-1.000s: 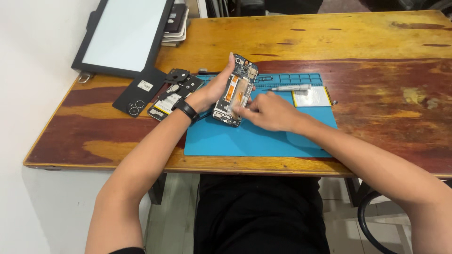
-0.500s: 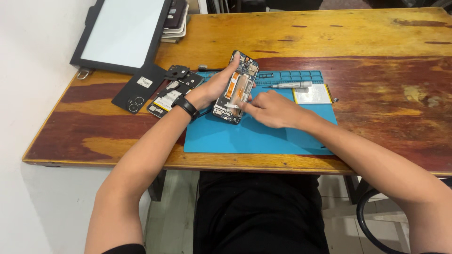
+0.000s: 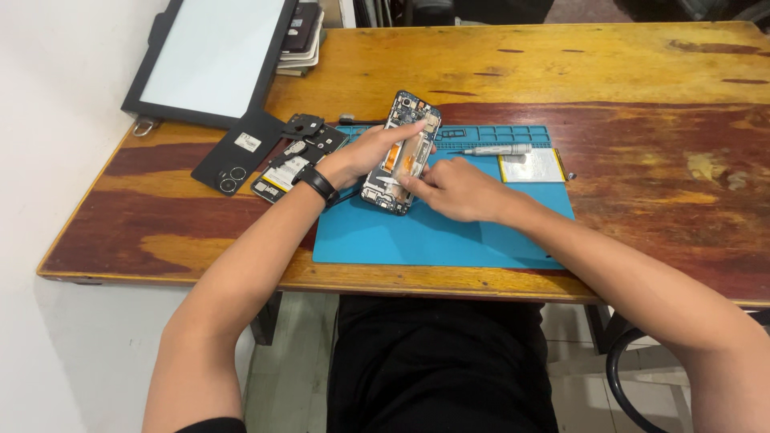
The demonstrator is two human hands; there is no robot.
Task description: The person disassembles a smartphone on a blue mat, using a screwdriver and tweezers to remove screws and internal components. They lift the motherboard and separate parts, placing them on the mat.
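An opened smartphone (image 3: 399, 152) with its back removed shows its circuit board and tilts up over a blue work mat (image 3: 437, 228). My left hand (image 3: 365, 156) grips the phone's left edge, and a black band sits on that wrist. My right hand (image 3: 457, 188) touches the phone's lower right side with its fingertips pinched together. What the fingertips pinch is too small to tell.
A black phone back cover (image 3: 235, 151) and another opened phone part (image 3: 295, 156) lie left of the mat. A grey screwdriver (image 3: 497, 149) and a flat pale battery (image 3: 531, 166) rest on the mat's far right. A dark-framed white panel (image 3: 212, 56) leans at the table's back left.
My hands and the phone keep nearly the same pose. The view has shifted slightly.
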